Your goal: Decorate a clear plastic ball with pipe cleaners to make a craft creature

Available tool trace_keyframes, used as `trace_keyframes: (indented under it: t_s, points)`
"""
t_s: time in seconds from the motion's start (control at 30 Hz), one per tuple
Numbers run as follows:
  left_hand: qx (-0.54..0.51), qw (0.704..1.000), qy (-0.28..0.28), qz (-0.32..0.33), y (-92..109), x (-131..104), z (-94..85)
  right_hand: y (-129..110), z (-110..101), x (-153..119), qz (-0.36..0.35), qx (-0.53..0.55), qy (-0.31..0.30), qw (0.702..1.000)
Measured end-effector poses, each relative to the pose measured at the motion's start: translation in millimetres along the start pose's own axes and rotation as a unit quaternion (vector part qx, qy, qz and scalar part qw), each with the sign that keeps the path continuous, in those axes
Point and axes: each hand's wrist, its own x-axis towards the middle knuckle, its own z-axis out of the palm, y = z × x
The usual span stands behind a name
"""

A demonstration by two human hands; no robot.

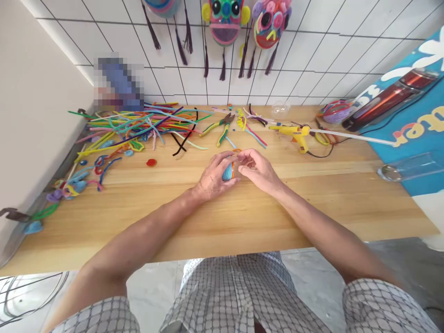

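My left hand (pixel 214 178) is wrapped round a small rounded piece covered in light blue pipe cleaner (pixel 227 173), mostly hidden by the fingers. An orange pipe cleaner (pixel 232 170) runs along the right side of that piece, and a bit of orange also shows above it. Close on the right, my right hand (pixel 258 170) has its fingers curled and the thumb near the fingertips; what lies between them is too small to make out. Beyond the hands lie pliers (pixel 225 128) with yellow-green handles, jaws apart.
Pipe cleaners (pixel 138 122) are heaped at the back left, near a red piece (pixel 151 162). A yellow glue gun (pixel 294 135) with a white stick, scissors (pixel 324 135), a dark red flask (pixel 388 99) and a clear cup (pixel 412 167) stand or lie rightward. Decorated masks (pixel 226 21) hang behind.
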Motion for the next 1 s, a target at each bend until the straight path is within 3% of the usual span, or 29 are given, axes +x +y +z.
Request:
trace_keyframes:
  t_s: [0.23, 0.7, 1.0]
  points:
    - [-0.013, 1.0, -0.008, 0.012, -1, 1, 0.1, -8, 3, 10, 0.029, -0.013, -0.014, 0.999]
    - [0.0, 0.997, -0.01, 0.072, 2, 2, 1.1, 5, 5, 4, 0.045, 0.026, 0.001, 0.999]
    - [0.006, 0.997, -0.019, 0.077, 6, 4, -0.7, 10, 3, 4, 0.064, 0.06, -0.011, 0.996]
